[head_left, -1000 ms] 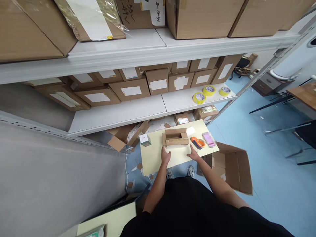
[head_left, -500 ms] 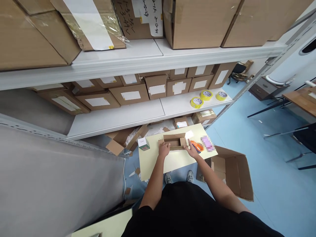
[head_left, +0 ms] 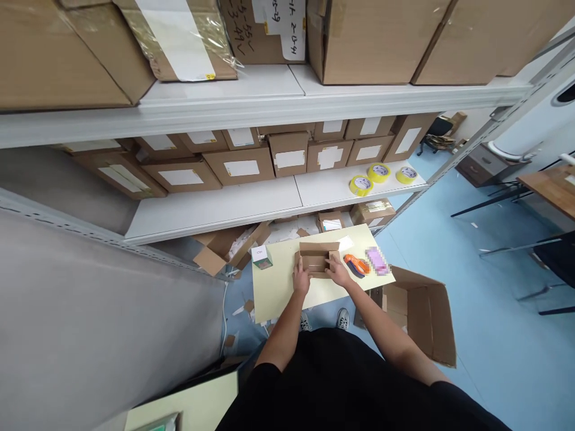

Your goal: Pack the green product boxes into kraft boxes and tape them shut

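A small flat cardboard box (head_left: 315, 258) with its flaps standing up lies on a pale yellow table (head_left: 283, 287). My left hand (head_left: 300, 279) grips the box's near left corner, fingers curled on the cardboard. My right hand (head_left: 338, 273) presses on its near right flap, fingers bent over the edge. An orange and blue tape dispenser (head_left: 356, 264) lies just right of my right hand, with a pink blurred item (head_left: 377, 260) beyond it. A small white and green carton (head_left: 261, 256) stands at the table's far left.
Grey shelving (head_left: 233, 206) behind the table holds rows of labelled cardboard boxes and three yellow tape rolls (head_left: 380, 173). A large open carton (head_left: 422, 311) sits on the blue floor at the right. Torn cardboard (head_left: 229, 245) litters the floor under the shelf.
Both hands moved from the bare table up onto the box, then drew in onto its near flaps. The box's shape has changed as the flaps were folded.
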### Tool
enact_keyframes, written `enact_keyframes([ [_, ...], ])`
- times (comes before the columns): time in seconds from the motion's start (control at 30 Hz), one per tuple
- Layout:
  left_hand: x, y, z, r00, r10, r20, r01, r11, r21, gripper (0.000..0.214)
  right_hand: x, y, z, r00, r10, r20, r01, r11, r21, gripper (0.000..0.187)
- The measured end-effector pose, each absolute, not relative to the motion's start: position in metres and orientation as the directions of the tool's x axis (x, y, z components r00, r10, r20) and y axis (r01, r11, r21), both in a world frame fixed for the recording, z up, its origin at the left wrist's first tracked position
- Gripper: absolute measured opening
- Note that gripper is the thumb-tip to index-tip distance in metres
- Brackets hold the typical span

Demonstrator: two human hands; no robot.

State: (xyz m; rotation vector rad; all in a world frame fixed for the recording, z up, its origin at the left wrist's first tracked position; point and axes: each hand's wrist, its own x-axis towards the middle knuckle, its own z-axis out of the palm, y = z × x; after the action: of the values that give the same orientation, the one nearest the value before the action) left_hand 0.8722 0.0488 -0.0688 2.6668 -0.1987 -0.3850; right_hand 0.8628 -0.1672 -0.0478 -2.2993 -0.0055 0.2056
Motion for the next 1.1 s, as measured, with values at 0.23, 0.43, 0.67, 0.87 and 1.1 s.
enact_keyframes([
  [0.23,0.829,0.056,-0.070,0.964,-0.165,-0.210,-0.067,-0.911,0.408,0.016,0.852,-0.143,-0.045,0.921,0.335,-0.199,0.147,-0.772,-0.618,0.040],
  [0.43,0.809,0.065,-0.066,0.967,-0.150,-0.206,-0.032,-0.873,0.488,0.010,0.828,-0.161,-0.036,0.930,0.154,-0.334,0.034,-0.940,-0.340,0.048],
  [0.67,0.814,0.061,-0.055,0.959,-0.118,-0.258,0.046,-0.833,0.551,0.006,0.803,-0.166,-0.028,0.986,0.100,-0.134,0.042,-0.923,-0.383,0.061],
  [0.87,0.825,0.054,-0.047,0.956,-0.099,-0.277,0.074,-0.831,0.551,0.004,0.801,-0.198,-0.035,0.992,-0.034,-0.122,-0.079,-0.921,-0.381,0.067],
  [1.1,0.798,0.029,-0.025,0.977,-0.077,-0.199,0.067,-0.774,0.630,0.005,0.811,-0.249,-0.056,0.949,0.128,-0.289,-0.014,-0.897,-0.443,0.090],
])
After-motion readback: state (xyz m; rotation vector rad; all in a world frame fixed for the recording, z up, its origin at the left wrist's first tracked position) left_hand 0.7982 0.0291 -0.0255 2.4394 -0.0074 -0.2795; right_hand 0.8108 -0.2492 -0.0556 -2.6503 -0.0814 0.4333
